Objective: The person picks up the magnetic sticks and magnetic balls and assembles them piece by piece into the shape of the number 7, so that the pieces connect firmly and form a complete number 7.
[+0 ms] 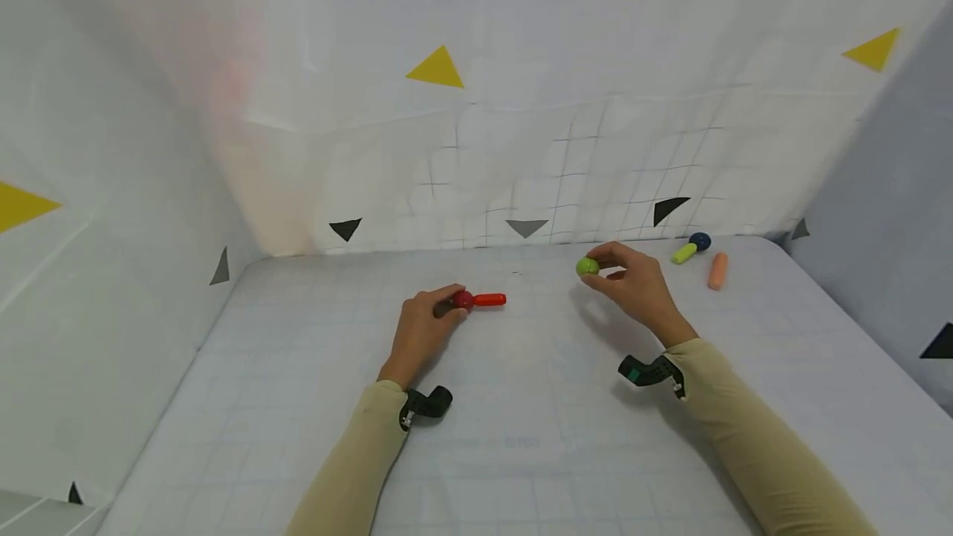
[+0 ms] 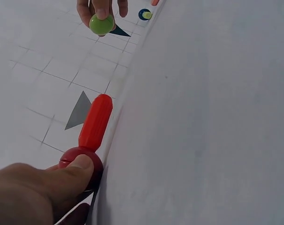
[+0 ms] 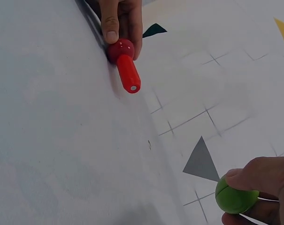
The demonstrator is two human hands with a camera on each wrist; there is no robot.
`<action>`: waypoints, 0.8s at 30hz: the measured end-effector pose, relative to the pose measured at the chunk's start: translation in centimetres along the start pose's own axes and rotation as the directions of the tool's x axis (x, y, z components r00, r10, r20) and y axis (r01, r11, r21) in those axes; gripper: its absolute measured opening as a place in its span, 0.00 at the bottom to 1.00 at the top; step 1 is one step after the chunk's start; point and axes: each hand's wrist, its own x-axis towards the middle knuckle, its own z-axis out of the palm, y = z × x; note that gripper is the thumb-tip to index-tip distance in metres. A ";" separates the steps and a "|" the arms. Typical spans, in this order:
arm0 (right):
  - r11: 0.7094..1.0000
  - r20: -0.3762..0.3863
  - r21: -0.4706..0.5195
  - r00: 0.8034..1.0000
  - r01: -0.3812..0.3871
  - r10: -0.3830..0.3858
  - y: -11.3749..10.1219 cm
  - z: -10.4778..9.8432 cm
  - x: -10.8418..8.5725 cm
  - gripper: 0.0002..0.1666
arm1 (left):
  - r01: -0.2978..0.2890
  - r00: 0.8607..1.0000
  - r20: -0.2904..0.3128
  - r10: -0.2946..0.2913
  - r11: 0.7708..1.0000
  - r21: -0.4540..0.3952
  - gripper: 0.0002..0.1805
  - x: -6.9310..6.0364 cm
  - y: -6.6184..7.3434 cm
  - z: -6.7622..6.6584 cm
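My left hand (image 1: 424,329) pinches a dark red ball (image 1: 463,299) between thumb and fingers, low at the table surface. A bright red faceted stick (image 1: 490,299) meets the ball end-on and points right; its tip has a pale dot in the right wrist view. To the right, my right hand (image 1: 633,284) pinches a shiny green ball (image 1: 587,267) by thumb and fingertips, held above the table. A seam line runs across the green ball (image 3: 235,194) in the right wrist view. Parts of both balls are hidden by the fingers.
At the back right lies a navy ball (image 1: 699,241) with a yellow-green stick (image 1: 683,253) against it. An orange stick (image 1: 718,270) lies separately nearby. A white table (image 1: 521,453) spans the front, with white sheet walls (image 1: 357,147) bearing yellow, black and grey triangles.
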 end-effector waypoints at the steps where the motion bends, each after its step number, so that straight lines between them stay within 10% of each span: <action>1: 1.000 0.002 -0.001 1.000 -0.001 0.001 -0.1 0.1 0.0 0.18 | -0.002 1.000 0.001 0.002 1.000 0.001 0.23 0.0 0.0 0.0; 24: 0.999 0.066 0.041 0.997 0.035 -0.038 -1.9 2.6 0.0 0.16 | 0.014 1.000 -0.008 -0.014 1.000 0.014 0.24 -0.1 0.3 0.7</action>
